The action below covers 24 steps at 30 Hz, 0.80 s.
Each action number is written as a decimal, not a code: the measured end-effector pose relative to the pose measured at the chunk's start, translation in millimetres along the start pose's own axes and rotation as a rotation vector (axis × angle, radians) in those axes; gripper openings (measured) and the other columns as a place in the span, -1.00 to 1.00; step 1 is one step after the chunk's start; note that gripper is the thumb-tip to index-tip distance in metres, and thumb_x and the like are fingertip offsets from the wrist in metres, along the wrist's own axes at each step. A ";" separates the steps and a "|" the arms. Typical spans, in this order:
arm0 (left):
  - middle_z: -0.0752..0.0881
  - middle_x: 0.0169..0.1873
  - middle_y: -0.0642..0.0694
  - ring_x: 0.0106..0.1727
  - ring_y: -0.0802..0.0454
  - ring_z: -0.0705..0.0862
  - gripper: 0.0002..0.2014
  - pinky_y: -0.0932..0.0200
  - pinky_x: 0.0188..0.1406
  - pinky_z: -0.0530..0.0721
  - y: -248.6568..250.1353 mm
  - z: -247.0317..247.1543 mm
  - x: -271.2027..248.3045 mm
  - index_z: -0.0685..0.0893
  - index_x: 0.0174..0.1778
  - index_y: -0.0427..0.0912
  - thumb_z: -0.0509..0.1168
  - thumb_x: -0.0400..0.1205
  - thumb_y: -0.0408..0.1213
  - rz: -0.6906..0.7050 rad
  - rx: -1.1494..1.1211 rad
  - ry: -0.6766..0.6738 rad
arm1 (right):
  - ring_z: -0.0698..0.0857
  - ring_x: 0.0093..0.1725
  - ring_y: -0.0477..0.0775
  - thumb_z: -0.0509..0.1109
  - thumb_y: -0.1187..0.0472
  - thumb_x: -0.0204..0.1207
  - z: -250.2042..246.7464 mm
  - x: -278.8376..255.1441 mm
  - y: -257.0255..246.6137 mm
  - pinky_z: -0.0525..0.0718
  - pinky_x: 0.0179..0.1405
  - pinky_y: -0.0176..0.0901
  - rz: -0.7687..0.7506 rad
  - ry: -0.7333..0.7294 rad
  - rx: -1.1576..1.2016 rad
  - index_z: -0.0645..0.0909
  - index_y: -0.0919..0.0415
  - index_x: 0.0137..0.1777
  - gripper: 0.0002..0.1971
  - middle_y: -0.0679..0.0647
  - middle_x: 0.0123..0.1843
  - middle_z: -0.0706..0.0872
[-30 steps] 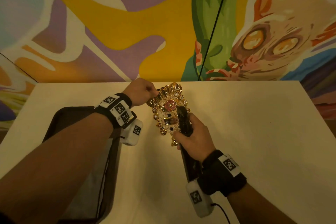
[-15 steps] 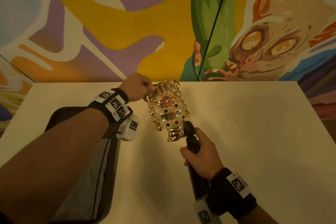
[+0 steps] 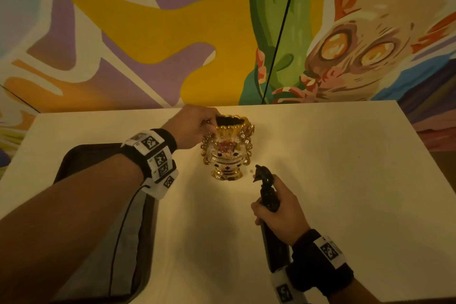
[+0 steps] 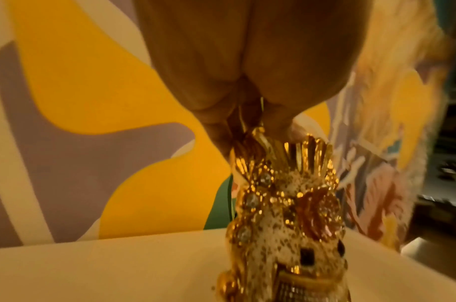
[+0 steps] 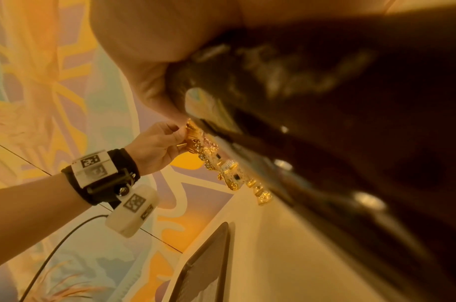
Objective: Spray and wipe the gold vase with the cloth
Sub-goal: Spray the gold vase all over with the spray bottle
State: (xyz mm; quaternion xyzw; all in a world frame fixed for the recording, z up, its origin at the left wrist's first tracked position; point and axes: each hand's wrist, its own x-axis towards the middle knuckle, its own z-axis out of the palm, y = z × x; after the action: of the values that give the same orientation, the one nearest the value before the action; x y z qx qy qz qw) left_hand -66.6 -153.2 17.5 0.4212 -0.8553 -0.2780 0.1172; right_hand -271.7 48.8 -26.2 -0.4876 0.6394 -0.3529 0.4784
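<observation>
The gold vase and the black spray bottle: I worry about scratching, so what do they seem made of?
Gold vase: probably glazed ceramic or plated metal; it has mirror-like gold highlights, a speckled white body and gem-like studs. Spray bottle: likely glossy dark plastic, though dark glass cannot be ruled out; it shows small bright reflections.

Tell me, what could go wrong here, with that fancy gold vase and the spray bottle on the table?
The left hand pinches the gold vase only at its rim, so the vase might tip on its narrow foot. The right hand holds the black spray bottle near the vase's base, so mist could wet the white table instead. The beads and ridges could snag a cloth later.
</observation>
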 end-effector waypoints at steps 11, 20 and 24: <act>0.65 0.35 -0.27 0.29 -0.27 0.67 -0.82 0.01 0.38 0.54 -6.7 51.5 -25.4 0.73 -0.04 -0.37 0.27 0.57 -0.63 0.170 0.097 -0.003 | 0.78 -0.41 0.13 0.44 0.31 0.46 -3.4 -5.3 15.2 0.71 -0.37 -0.37 0.024 0.045 0.009 0.43 -0.21 0.18 -0.55 0.35 -0.21 0.72; 0.56 0.41 -0.26 0.38 -0.28 0.56 -0.70 -0.05 0.32 0.62 -4.5 43.2 -21.1 0.80 0.01 -0.19 0.40 0.49 -0.64 0.150 0.257 -0.003 | 0.79 -0.41 0.07 0.44 0.28 0.47 -4.6 -1.2 18.9 0.66 -0.43 -0.45 0.056 0.082 0.022 0.42 -0.13 0.26 -0.55 0.21 -0.23 0.72; 0.56 0.12 -0.23 0.12 -0.19 0.55 -0.57 0.06 -0.02 0.54 12.6 42.0 -21.1 0.76 0.20 -0.10 0.33 0.50 -0.60 0.043 0.443 0.022 | 0.80 -0.39 0.06 0.44 0.28 0.47 -7.7 -0.8 18.2 0.64 -0.44 -0.47 0.064 0.090 0.036 0.41 -0.13 0.28 -0.54 0.15 -0.23 0.72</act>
State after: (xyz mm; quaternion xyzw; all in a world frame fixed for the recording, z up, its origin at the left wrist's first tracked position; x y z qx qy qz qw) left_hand -80.2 -114.7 -8.9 0.4212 -0.9030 -0.0763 0.0371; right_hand -284.2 54.5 -40.4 -0.4417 0.6690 -0.3704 0.4692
